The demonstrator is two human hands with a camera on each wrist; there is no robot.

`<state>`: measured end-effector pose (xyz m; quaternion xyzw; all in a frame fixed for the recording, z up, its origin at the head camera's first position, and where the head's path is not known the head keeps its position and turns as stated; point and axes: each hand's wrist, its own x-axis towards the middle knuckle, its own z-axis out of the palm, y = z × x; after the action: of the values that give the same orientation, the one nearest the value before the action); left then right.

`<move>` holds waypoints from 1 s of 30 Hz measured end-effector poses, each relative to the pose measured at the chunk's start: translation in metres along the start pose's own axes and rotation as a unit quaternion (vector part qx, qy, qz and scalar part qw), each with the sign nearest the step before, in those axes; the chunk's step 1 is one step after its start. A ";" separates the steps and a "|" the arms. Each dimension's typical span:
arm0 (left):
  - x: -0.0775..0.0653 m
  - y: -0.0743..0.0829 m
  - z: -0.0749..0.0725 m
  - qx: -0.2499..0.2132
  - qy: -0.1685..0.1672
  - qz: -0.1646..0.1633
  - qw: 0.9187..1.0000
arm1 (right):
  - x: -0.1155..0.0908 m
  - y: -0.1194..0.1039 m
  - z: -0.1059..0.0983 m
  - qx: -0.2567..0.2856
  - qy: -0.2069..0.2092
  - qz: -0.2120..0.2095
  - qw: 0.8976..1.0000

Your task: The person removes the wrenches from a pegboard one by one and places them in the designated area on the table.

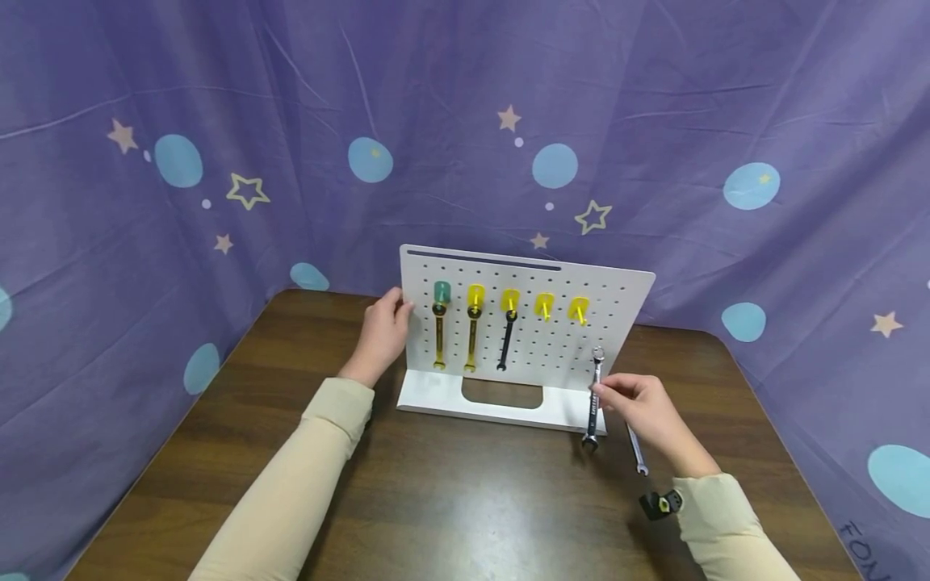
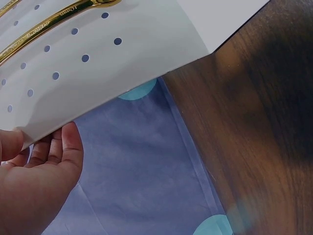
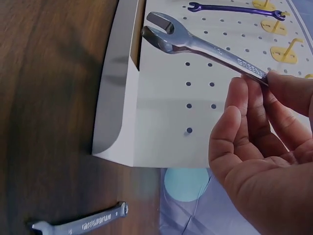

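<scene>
A white pegboard point(image 1: 567, 355) stands on the table, and my left hand point(image 1: 381, 331) grips its left edge, thumb in front and fingers behind in the left wrist view. My right hand point(image 1: 643, 407) pinches a silver combination wrench point(image 3: 215, 51) by the middle of its shaft, before the board's lower right. Its ring end is up and its open end down in the head view. Two gold wrenches point(image 1: 439, 339) and a dark purplish wrench point(image 3: 234, 9) hang from hooks. To their right, two yellow hooks point(image 1: 579, 311) hold nothing. Another silver wrench point(image 1: 636, 449) lies on the table.
The board's white base point(image 1: 429, 391) has a cutout in the middle. A wooden table point(image 1: 436, 492) lies under everything, with a purple patterned curtain point(image 1: 450, 97) behind and at both sides. A small black device point(image 1: 659, 504) sits at my right wrist.
</scene>
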<state>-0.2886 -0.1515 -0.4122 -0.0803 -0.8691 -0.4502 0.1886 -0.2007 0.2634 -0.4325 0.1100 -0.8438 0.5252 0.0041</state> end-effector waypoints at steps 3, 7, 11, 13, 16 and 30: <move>0.000 0.000 0.000 0.000 -0.001 0.001 1.000 | -0.002 0.003 -0.002 -0.006 0.002 0.000 1.000; 0.000 0.000 0.001 0.001 0.001 0.001 1.000 | -0.001 0.017 -0.004 0.003 0.010 -0.002 1.000; 0.000 0.000 0.001 0.005 0.001 0.002 1.000 | -0.004 0.021 -0.006 0.016 0.019 0.000 1.000; 0.000 0.000 0.001 0.007 0.002 0.003 1.000 | -0.005 0.023 -0.007 0.017 0.022 0.002 1.000; 0.000 0.000 0.001 0.005 0.003 0.002 1.000 | -0.006 0.026 -0.009 0.009 0.024 0.002 1.000; 0.000 0.001 0.000 0.005 0.004 -0.001 1.000 | -0.016 0.037 -0.020 -0.036 0.039 0.020 0.998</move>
<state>-0.2881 -0.1510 -0.4120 -0.0767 -0.8705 -0.4465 0.1925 -0.1939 0.3001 -0.4580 0.0724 -0.8634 0.4984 0.0300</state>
